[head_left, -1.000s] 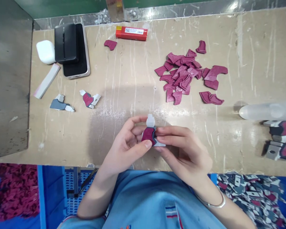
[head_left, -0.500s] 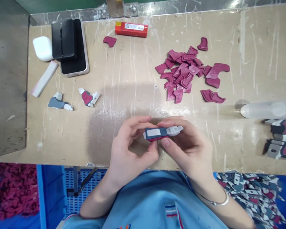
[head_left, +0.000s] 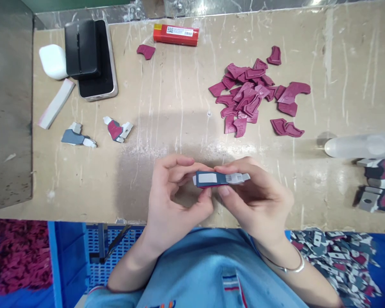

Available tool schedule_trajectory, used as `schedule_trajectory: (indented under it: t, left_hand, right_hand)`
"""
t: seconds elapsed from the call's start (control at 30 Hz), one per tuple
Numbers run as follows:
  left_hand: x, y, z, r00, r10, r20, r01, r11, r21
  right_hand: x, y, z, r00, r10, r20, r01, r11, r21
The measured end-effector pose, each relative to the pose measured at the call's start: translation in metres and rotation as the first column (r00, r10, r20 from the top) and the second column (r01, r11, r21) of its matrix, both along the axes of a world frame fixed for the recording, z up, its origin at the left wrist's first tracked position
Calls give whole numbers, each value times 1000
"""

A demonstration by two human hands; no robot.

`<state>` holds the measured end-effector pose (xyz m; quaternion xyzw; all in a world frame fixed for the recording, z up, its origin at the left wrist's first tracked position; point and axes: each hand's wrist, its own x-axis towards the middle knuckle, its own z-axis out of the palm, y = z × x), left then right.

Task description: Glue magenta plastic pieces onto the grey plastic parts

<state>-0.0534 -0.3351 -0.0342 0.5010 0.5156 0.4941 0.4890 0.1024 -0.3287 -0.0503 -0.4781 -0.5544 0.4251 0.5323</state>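
Note:
Between both hands is a small plastic part (head_left: 220,178), grey-blue and white with a maroon piece along its lower side. My left hand (head_left: 176,194) pinches its left end between thumb and fingers. The thumb and index finger of my right hand (head_left: 255,194) grip it near the white jointed tip, which points right. Beyond the hands lies a heap of maroon plastic pieces (head_left: 245,96). Two similar parts rest on the table to the left: a grey-blue one (head_left: 74,136) and one with a maroon face (head_left: 115,129).
A red box (head_left: 176,35) and a single maroon piece (head_left: 146,51) lie at the back. Black and white devices (head_left: 83,51) stand back left. A translucent bottle (head_left: 359,146) lies at right beside assembled parts (head_left: 378,186). Below the table edge are bins of maroon pieces (head_left: 21,256) and mixed parts (head_left: 336,261).
The held part has turned slightly, so its white tip sits lower and points straighter right. My right hand has shifted a little to the right. The camera view has moved slightly.

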Motion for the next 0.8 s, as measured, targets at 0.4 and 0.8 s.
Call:
schedule_trajectory:
  t: [0.4, 0.8]
  left_hand:
    - [0, -5, -2, 999, -21, 39, 18, 998, 68]
    - [2, -8, 1, 998, -7, 55, 4, 998, 58]
  right_hand:
    - [2, 3, -6, 997, 61, -36, -59, 997, 53]
    - [2, 2, -5, 999, 54, -3, -53, 992, 119]
